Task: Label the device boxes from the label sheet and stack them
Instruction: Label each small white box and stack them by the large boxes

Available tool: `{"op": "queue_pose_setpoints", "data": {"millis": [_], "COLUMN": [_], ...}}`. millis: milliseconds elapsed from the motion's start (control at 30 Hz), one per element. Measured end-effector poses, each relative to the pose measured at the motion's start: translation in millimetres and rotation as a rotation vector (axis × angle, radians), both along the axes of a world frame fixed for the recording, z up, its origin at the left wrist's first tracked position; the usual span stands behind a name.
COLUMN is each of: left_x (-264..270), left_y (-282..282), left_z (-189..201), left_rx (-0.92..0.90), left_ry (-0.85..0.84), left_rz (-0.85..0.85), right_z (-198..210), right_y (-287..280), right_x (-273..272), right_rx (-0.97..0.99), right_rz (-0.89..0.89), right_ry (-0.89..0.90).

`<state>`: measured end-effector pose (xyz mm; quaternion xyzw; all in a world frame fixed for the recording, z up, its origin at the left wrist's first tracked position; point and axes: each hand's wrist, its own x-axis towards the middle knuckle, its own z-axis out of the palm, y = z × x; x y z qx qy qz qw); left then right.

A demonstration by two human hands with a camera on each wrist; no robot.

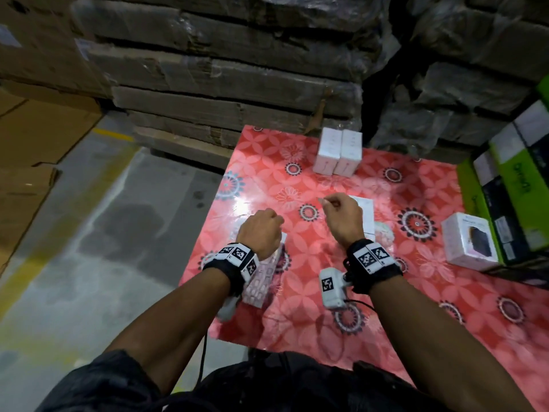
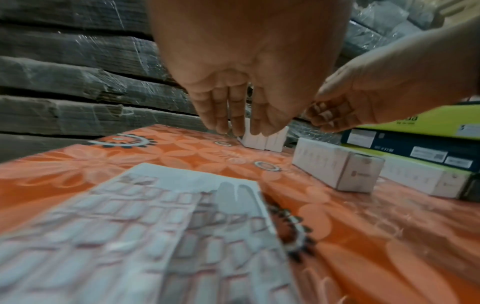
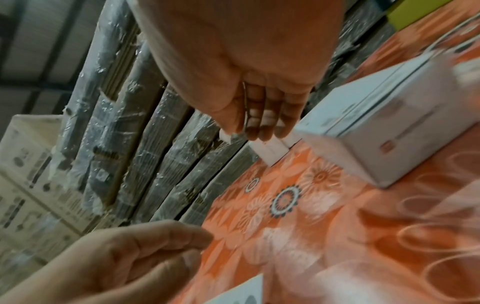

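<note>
A label sheet (image 1: 263, 282) lies on the red flowered cloth (image 1: 297, 322), partly under my left wrist; it fills the foreground of the left wrist view as label sheet (image 2: 155, 226). My left hand (image 1: 261, 230) hovers over its far end, fingers (image 2: 233, 115) hanging loosely and holding nothing. My right hand (image 1: 341, 215) is raised beside it and pinches a small pale label (image 1: 321, 200) between thumb and forefinger. A white device box (image 1: 368, 215) lies just behind that hand, also seen as box (image 3: 389, 133). Two white boxes (image 1: 338, 156) stand side by side at the far edge.
Another white box with a dark device picture (image 1: 466, 242) sits at the right. Green and black cartons (image 1: 520, 179) are stacked along the right edge. Wrapped cardboard stacks (image 1: 222, 69) wall off the far side. Bare concrete floor (image 1: 89, 233) lies to the left.
</note>
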<state>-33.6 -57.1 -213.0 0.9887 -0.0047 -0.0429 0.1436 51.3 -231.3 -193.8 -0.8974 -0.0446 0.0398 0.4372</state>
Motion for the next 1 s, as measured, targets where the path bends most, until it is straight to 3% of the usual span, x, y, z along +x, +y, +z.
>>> {"op": "queue_pose_setpoints", "data": {"millis": [133,400,700,1000], "left_x": [20,47,53,58], "left_y": [-39,-104,-137,-158], "left_z": [3,-7,-11,-20], "left_rx": [-0.222,-0.501,-0.596,-0.567], "left_ry": [0.018,0.109,0.106,0.108], "left_rz": [0.044,0.096,0.133,0.196], "right_z": [-10,-25,-25,-21], "right_y": [-44,-102,-107,-126], "right_x": [-5,-16,-23,4], "right_rx": [-0.011,-0.032,0.07,0.015], "right_rz": [-0.095,-0.241,-0.219,-0.145], "right_ry": [-0.054,0.074,0.163,0.154]}}
